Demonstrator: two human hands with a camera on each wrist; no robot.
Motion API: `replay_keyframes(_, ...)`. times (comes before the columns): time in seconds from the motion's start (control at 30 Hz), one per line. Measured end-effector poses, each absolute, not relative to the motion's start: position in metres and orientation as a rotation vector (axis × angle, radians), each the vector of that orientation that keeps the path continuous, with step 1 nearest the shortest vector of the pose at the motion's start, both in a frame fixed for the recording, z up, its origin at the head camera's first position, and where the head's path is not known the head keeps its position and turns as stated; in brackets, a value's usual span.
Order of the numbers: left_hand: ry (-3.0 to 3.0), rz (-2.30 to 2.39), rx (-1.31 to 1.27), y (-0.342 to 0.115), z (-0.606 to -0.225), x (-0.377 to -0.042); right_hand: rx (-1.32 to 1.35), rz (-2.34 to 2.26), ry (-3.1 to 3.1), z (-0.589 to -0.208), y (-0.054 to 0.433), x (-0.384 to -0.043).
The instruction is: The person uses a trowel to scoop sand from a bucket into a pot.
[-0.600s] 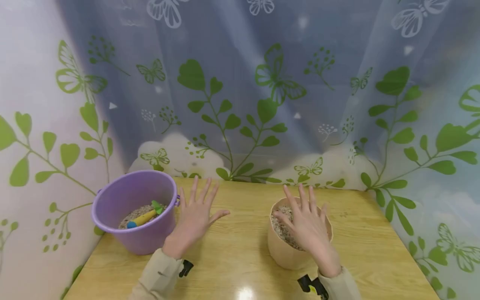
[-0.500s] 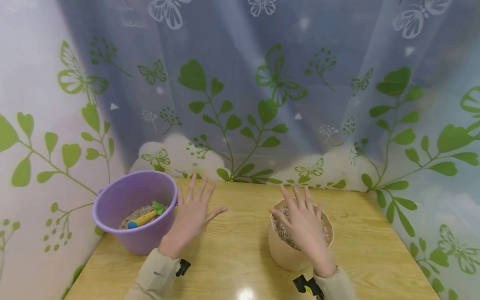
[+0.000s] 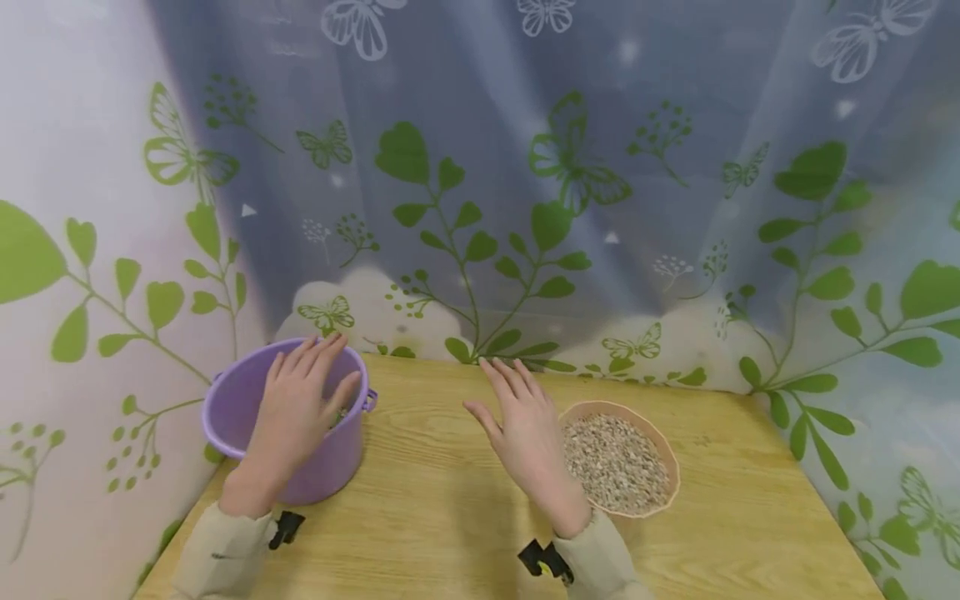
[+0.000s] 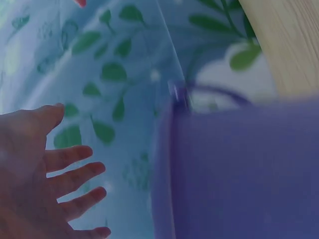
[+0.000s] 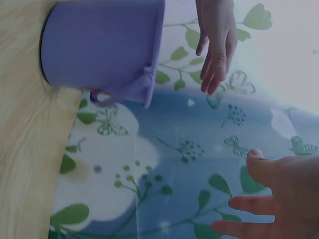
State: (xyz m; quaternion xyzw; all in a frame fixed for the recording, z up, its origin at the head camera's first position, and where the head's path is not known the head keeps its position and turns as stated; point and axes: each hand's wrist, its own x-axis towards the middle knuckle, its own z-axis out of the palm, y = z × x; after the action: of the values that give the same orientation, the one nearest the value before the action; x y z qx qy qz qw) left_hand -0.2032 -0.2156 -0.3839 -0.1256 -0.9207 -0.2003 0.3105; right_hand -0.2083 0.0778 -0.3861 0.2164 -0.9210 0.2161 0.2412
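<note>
My left hand (image 3: pixel 294 410) hovers over the purple bucket (image 3: pixel 333 468), its fingers extended and holding nothing. It hides most of the bucket's inside; only a bit of something green shows past the thumb. Left of a tan pot (image 3: pixel 673 479) filled with small gravel (image 3: pixel 617 463), my right hand (image 3: pixel 528 437) is held above the table, fingers straight. In the right wrist view, both my left hand (image 5: pixel 218 47) and the bucket (image 5: pixel 102 47) appear beyond my right hand (image 5: pixel 281 194). The left wrist view has my left hand (image 4: pixel 55 179) beside the bucket's rim, apart from it.
A light wooden table (image 3: pixel 420 483) carries the bucket and the pot. Behind it hangs a blue and white curtain (image 3: pixel 480 167) printed with leaves and butterflies. A small loop handle (image 3: pixel 371 401) sticks out from the bucket's right side.
Both hands have moved left: the left one from beside the bucket to over it, the right one off the gravel pot. The view has turned slightly left.
</note>
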Motion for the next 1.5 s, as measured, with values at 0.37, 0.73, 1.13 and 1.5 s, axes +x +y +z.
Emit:
replay_keyframes(0.37, -2.381, -0.445, -0.198, -0.31, -0.405, -0.179, 0.857, 0.48, -2.562, -0.401, 0.007, -0.225)
replay_keyframes(0.73, -2.614, -0.566, -0.117, -0.341, -0.431, -0.167, 0.954, 0.391, -2.703, -0.417, -0.042, -0.244)
replay_keyframes(1.13, -2.742, -0.442, -0.008, -0.356, -0.442, -0.169, 0.929, 0.351, -2.8, -0.431, -0.07, -0.249)
replay_keyframes(1.5, -2.671, -0.596, 0.002, -0.357, -0.447, -0.167, 0.914, 0.31, -2.762, -0.431, -0.07, -0.248)
